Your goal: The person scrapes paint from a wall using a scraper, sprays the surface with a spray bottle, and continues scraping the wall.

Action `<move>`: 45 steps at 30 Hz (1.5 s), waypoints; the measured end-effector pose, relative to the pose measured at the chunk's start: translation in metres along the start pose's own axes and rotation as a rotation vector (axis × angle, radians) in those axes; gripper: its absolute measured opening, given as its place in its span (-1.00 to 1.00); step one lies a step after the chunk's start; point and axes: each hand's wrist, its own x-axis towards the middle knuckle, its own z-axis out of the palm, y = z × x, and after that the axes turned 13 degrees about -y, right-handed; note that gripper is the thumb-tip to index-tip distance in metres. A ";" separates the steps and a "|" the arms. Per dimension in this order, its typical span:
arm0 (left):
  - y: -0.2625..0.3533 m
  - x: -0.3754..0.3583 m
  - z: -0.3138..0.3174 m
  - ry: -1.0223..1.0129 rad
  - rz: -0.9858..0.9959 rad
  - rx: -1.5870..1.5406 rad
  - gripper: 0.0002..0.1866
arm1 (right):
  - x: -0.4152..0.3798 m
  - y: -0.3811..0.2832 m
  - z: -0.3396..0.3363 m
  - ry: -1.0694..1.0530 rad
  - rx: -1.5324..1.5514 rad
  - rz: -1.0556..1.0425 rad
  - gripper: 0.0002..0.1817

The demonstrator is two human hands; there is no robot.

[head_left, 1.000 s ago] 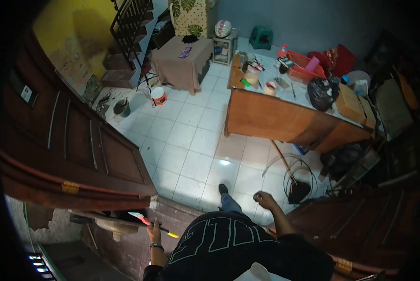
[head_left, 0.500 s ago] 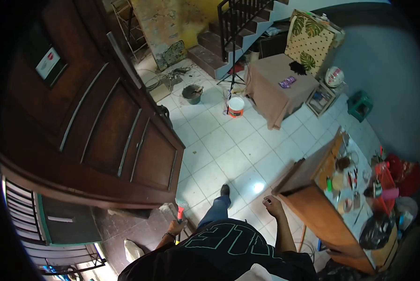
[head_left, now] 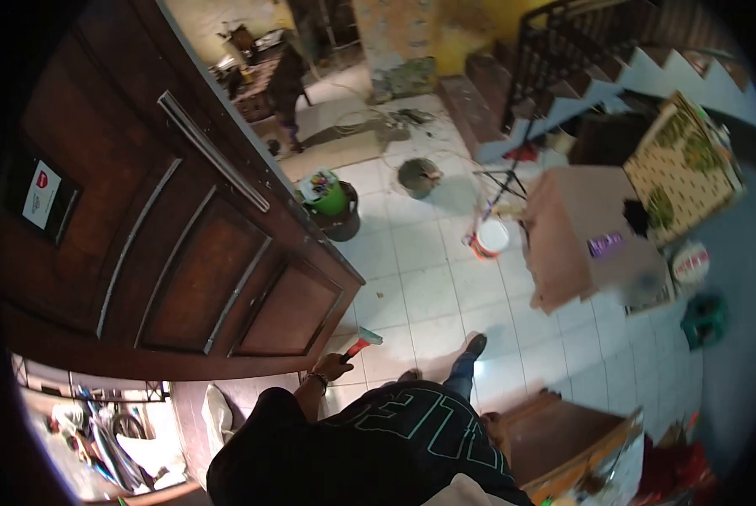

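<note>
My left hand [head_left: 333,366] is closed around the dark grip of a red-handled scraper [head_left: 366,339]. The tool has a pale grey-green, flat-looking head, which points away from me over the tiles, just right of the door's lower corner. The brown wooden door [head_left: 201,244] stands at my left with pale strips along its panels. Close against my right side is my right hand [head_left: 494,427], beside a brown wooden cabinet [head_left: 555,434]. Its fingers are too dark and blurred to make out.
Across the white tile floor [head_left: 420,295] stand a dark bucket [head_left: 418,178], a white-and-orange pail [head_left: 490,239] and a cloth-covered table [head_left: 567,219]. A green container [head_left: 327,198] shows past the door edge. Stairs [head_left: 555,93] rise at the back, and a green stool [head_left: 702,320] is at right.
My view has swung left and I have stepped forward. The scraper has come up and forward in my left hand. My right hand has drawn back towards my body.
</note>
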 end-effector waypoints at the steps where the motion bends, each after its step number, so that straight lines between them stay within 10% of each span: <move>1: 0.012 0.005 0.001 0.028 -0.021 -0.023 -0.49 | 0.010 -0.013 -0.017 -0.018 -0.072 0.057 -0.65; 6: 0.052 0.029 0.024 0.043 -0.153 -0.186 -0.42 | 0.081 -0.088 -0.129 -0.085 -0.090 0.198 -0.67; 15: 0.114 0.079 0.032 0.159 -0.058 -0.430 -0.45 | 0.224 -0.149 -0.293 0.293 -0.486 -0.212 -0.66; 22: 0.131 0.114 -0.064 -0.002 -0.038 -0.263 -0.54 | 0.202 -0.178 -0.234 0.307 -0.363 -0.041 -0.59; 28: 0.154 0.161 -0.153 -0.017 -0.043 -0.124 -0.69 | 0.160 -0.102 -0.152 -0.162 -0.310 0.415 -0.54; 32: 0.181 0.183 -0.193 0.080 0.031 -0.471 -0.71 | 0.150 -0.001 -0.104 -0.033 -0.006 0.430 -0.63; 38: 0.188 0.236 -0.219 -0.035 0.182 -0.664 -0.68 | 0.164 -0.094 -0.112 0.096 0.129 0.595 -0.63; 45: 0.208 0.294 -0.255 0.050 0.124 -0.413 -0.64 | 0.260 -0.210 -0.190 0.134 -0.076 0.236 -0.72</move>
